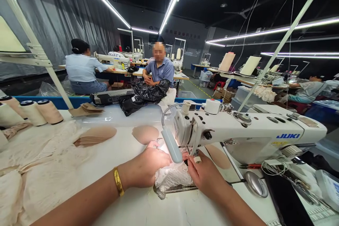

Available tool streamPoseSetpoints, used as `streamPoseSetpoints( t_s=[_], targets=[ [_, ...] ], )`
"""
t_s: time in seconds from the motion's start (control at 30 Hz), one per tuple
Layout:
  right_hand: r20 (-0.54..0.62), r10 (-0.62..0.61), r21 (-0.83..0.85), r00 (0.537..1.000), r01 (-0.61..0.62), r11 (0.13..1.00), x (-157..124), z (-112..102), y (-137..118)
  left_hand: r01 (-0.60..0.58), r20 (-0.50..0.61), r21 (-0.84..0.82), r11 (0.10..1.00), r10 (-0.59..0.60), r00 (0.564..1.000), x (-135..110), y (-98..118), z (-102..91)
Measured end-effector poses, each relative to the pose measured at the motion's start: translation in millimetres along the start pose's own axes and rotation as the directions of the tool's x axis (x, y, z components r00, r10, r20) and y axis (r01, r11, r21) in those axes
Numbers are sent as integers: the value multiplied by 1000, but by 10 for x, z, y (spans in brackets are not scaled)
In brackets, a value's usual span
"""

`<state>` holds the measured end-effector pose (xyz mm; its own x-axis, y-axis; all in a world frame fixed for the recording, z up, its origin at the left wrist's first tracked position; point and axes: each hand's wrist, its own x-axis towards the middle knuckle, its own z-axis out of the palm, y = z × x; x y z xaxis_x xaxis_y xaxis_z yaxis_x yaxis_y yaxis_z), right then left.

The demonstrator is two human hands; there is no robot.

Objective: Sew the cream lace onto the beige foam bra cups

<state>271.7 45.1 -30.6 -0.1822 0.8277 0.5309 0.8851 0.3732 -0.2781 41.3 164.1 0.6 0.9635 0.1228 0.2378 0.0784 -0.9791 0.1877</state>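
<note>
A white JUKI sewing machine [246,130] stands in front of me, its small lamp [171,146] lighting the needle area. Under its head lies a piece of cream lace fabric [173,178]. On the left edge of this lace, my left hand [148,166] is closed, fingers curled at the fabric; a gold bracelet sits on the wrist. From the other side, my right hand [205,171] pinches the lace between thumb and fingers, close to the presser foot. The lamp and machine head hide some fingertips and the needle.
Beige cup-shaped pads [97,136] lie stacked on the left, near spread lace pieces [47,173] and thread cones [49,111]. A single pad [145,134] lies behind my left hand. On the right are a phone [287,197] and a silver oval object [256,184]. A co-worker [160,65] sits opposite.
</note>
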Motion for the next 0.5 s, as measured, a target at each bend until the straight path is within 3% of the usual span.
streamPoseSetpoints(
  t_s=[0.17,0.33,0.5],
  targets=[
    [-52,-11,38,999,13,999,-17,9,0,6,-9,-16,1000,-6,1000,-18,41,5],
    [-148,-122,-6,981,123,992,-107,95,67,47,46,54,997,-49,998,-69,77,27],
    [-80,-214,-174,974,198,965,-111,352,259,120,105,67,991,-127,986,-181,-5,21]
  ],
)
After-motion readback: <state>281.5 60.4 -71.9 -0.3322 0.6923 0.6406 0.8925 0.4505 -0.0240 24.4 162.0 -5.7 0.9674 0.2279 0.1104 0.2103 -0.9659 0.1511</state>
